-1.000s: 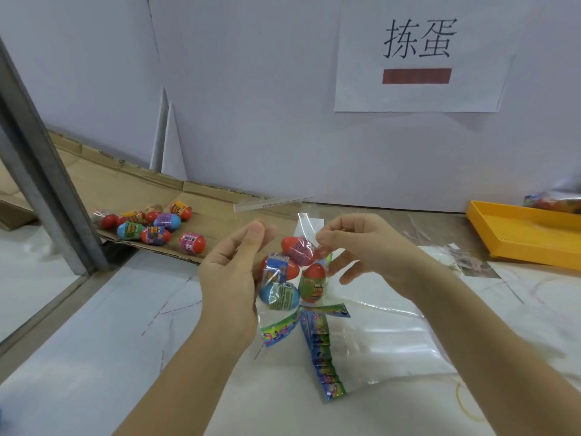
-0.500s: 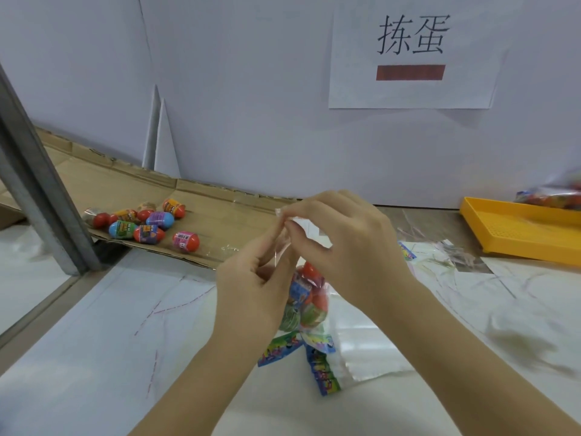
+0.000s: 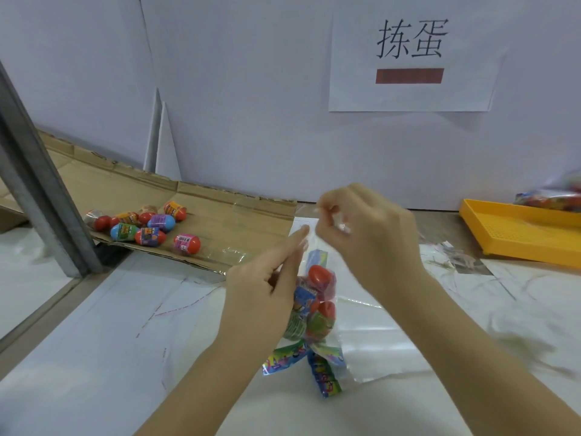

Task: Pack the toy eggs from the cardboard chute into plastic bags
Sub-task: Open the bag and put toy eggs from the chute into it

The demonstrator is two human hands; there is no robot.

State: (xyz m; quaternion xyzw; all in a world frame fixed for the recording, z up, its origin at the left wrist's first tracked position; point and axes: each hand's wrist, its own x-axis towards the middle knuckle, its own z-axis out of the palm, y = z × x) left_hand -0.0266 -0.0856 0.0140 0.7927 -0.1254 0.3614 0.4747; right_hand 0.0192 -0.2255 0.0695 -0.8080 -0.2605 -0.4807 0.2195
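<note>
A clear plastic bag [image 3: 317, 297] with several toy eggs and colourful printed strips inside hangs over the white table. My right hand [image 3: 367, 237] pinches the top of the bag, its fingers curled. My left hand [image 3: 267, 287] is beside the bag, fingers pointing up along the bag's neck and touching it. On the cardboard chute [image 3: 226, 215] at the left lie several loose toy eggs [image 3: 151, 225], red, blue, purple and pink.
A yellow plastic tray [image 3: 515, 234] stands at the right with a filled bag [image 3: 553, 196] behind it. Flat clear bags [image 3: 377, 341] lie on the table under the held one. A grey metal post [image 3: 41, 190] slants at the left. A white wall with a paper sign closes the back.
The bag's mouth was open between both hands a second ago; the hands came together and now hold its top gathered. The bag with the eggs hangs more upright.
</note>
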